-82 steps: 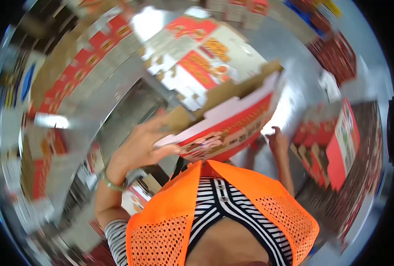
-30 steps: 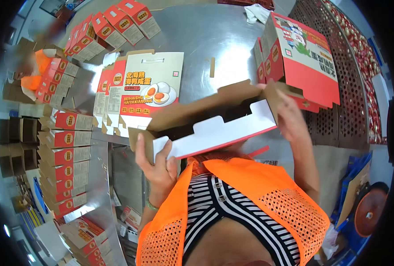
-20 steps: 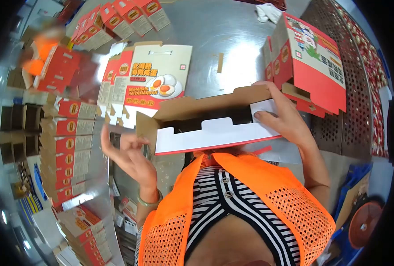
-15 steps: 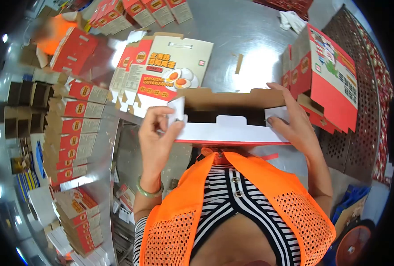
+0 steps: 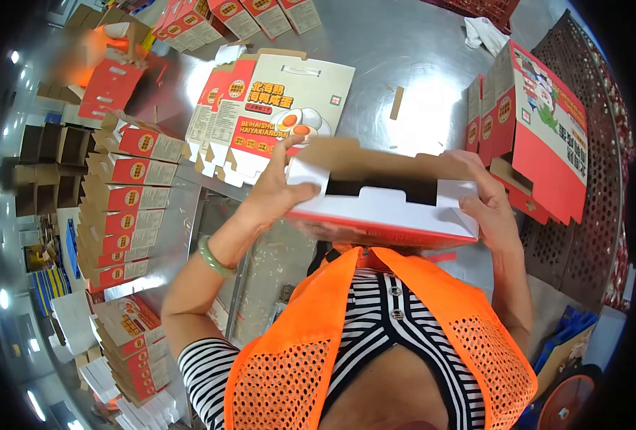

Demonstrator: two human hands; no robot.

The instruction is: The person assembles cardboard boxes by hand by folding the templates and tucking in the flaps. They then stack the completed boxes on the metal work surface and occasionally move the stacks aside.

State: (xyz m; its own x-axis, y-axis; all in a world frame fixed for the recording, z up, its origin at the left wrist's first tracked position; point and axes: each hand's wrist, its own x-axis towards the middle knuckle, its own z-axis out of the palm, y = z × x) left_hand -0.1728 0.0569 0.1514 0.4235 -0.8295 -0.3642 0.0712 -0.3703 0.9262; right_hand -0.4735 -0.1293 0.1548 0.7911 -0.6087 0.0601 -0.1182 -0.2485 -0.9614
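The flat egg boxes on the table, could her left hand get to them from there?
Probably yes. The left hand grips the carton right beside the flat egg boxes, nothing between, but it must let go first.

flat printed cartons on steel table | folded boxes stacked | white cloth

White, red-edged carton; orange mesh vest; black-and-white striped shirt.

Left hand, right hand in grip.
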